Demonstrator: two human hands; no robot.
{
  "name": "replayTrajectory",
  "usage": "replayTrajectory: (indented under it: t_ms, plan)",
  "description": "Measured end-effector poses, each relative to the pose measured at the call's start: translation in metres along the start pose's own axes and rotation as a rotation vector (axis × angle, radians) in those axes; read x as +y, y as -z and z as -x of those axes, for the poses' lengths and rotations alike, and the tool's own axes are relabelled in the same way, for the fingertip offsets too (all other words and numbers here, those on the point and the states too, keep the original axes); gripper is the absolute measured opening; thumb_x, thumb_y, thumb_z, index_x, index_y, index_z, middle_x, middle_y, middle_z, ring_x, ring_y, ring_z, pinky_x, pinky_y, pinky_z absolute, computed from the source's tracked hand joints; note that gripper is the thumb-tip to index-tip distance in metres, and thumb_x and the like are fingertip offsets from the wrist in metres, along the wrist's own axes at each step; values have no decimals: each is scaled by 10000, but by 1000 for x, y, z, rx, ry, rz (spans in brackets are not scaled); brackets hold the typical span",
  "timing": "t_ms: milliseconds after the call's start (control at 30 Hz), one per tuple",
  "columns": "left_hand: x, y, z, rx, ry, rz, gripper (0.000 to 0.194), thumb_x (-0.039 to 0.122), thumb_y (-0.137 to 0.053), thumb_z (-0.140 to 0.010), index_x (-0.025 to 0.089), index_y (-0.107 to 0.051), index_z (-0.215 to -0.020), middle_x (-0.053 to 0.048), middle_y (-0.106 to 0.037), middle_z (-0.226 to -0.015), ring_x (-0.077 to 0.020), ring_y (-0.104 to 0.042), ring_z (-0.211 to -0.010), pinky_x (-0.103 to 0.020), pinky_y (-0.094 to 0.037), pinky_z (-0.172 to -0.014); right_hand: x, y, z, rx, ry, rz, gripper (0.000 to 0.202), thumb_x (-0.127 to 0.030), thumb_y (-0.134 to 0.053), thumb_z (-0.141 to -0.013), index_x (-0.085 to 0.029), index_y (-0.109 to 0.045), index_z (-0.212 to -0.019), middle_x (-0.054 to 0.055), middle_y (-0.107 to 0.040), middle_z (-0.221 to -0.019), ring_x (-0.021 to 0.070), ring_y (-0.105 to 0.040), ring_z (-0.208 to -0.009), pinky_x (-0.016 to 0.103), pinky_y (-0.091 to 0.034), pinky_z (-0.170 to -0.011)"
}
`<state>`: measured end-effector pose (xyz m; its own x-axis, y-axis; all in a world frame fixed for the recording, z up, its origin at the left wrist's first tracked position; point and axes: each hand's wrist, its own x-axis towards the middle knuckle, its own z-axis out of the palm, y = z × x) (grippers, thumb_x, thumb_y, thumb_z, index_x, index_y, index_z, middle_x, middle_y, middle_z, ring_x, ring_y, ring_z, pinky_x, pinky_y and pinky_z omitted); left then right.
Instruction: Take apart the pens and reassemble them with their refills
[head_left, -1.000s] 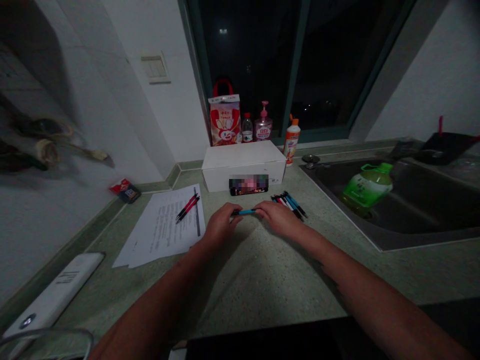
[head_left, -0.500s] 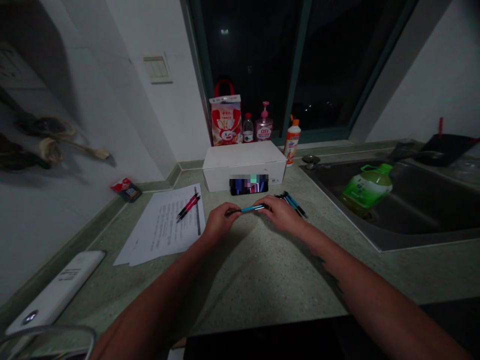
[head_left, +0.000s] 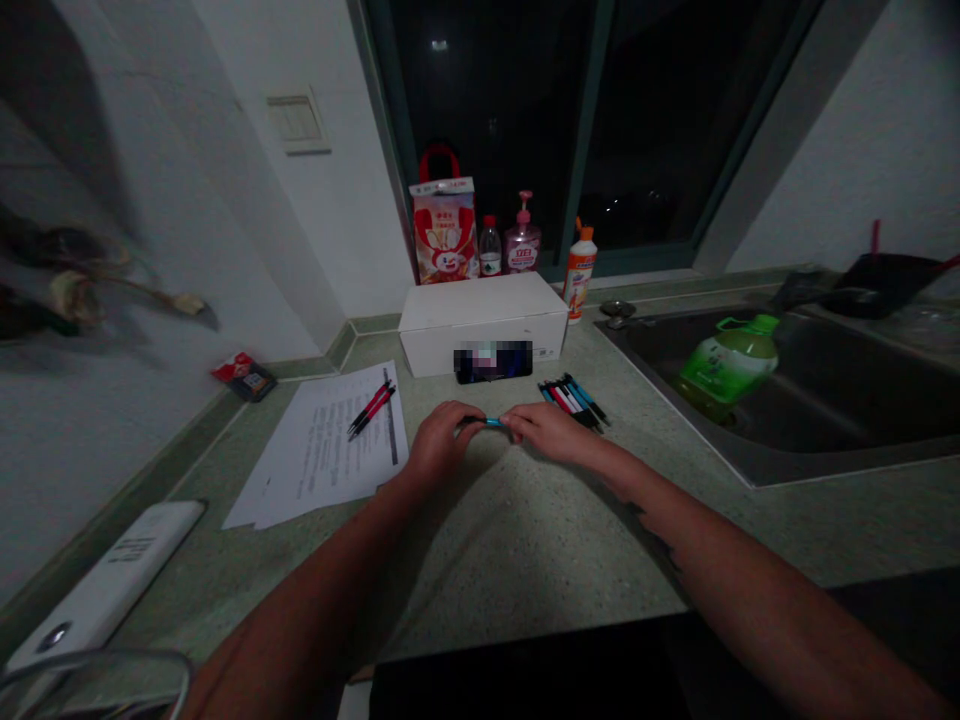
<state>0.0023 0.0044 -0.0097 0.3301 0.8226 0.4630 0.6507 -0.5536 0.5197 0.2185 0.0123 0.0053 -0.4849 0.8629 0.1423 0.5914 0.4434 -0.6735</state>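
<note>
A blue pen (head_left: 493,422) with a dark grip is held level above the counter between my two hands. My left hand (head_left: 444,437) is closed around its dark end. On the other end the fingers of my right hand (head_left: 547,430) are pinched, hiding that part. Just beyond my right hand lies a row of several pens (head_left: 574,400) in blue, black, white and red. To the left, red-and-black pens (head_left: 371,410) rest on printed sheets of paper (head_left: 322,450).
A phone (head_left: 495,364) leans against a white box (head_left: 484,318). Behind are a red bag (head_left: 445,235) and bottles. A sink (head_left: 862,390) on the right holds a green jug (head_left: 731,365). A white device (head_left: 112,580) and small packet (head_left: 244,377) lie left.
My right hand has slid inward along the blue pen, covering more of it, and its fingers have closed tighter. More of the pen row shows. The view has shifted slightly.
</note>
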Motion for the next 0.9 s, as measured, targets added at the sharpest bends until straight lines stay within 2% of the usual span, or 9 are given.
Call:
replayTrajectory:
  t_ms: [67,167,333,467,567,633,700,767,900]
  plan:
    - [0,-2,0,-14,-5,-8,77,195,-654,-878,210,-695,-941,-28,-704,-919,-189,-636,-915,-339,-493,-862,1,-2,0,18,0,23,244,-270,-531,-975,-188,-724,-851,51,-720,-821,183,-648,-793,300,-466,-758]
    - [-2,-5,1,-14,-7,-5,91,203,-659,-879,207,-692,-963,-32,-705,-926,-191,-634,-918,-340,-490,-856,3,-3,0,118,26,24,134,-249,-666,-890,-188,-718,-998,71,-724,-1001,191,-646,-928,294,-462,-820]
    - [-2,-5,2,-28,-12,-14,102,196,-653,-879,206,-688,-975,-36,-711,-937,-194,-632,-922,-346,-490,-853,4,-3,-1,46,-24,39,277,-319,-523,-984,-187,-738,-868,53,-719,-823,178,-650,-793,293,-460,-749]
    - [0,-3,1,-34,-2,-18,94,202,-656,-876,215,-688,-963,-35,-713,-940,-198,-637,-927,-357,-495,-864,3,-3,-1,120,27,34,155,-302,-647,-907,-198,-735,-982,70,-722,-975,194,-654,-901,305,-472,-800]
    - [0,-3,1,-30,-6,-17,95,204,-653,-876,218,-690,-963,-32,-714,-934,-196,-638,-924,-353,-497,-860,3,-4,0,35,-7,42,249,-311,-537,-976,-211,-744,-879,54,-729,-851,189,-662,-825,312,-474,-778]
    - [1,-2,1,-37,-3,-23,92,209,-647,-879,220,-693,-959,-30,-714,-928,-195,-639,-916,-351,-498,-856,3,-5,0,26,-19,54,223,-293,-565,-961,-208,-737,-847,50,-728,-834,186,-659,-807,306,-471,-759]
    - [2,-1,1,-43,1,-25,89,211,-641,-881,218,-695,-951,-31,-714,-930,-196,-641,-915,-350,-497,-857,3,-6,-1,86,-3,55,94,-263,-669,-888,-200,-730,-923,58,-730,-927,189,-656,-865,299,-472,-771]
    - [3,-1,1,-38,3,-21,85,208,-638,-882,216,-694,-945,-33,-715,-932,-196,-642,-913,-349,-497,-856,5,-7,-1,114,-4,38,164,-268,-698,-866,-199,-718,-1014,62,-727,-977,190,-655,-892,294,-473,-773]
    - [1,-3,2,-28,-3,-14,87,216,-639,-882,216,-691,-952,-36,-714,-930,-195,-643,-913,-352,-499,-860,5,-7,-1,31,-4,42,231,-320,-540,-979,-206,-733,-920,53,-730,-853,186,-659,-816,299,-468,-746]
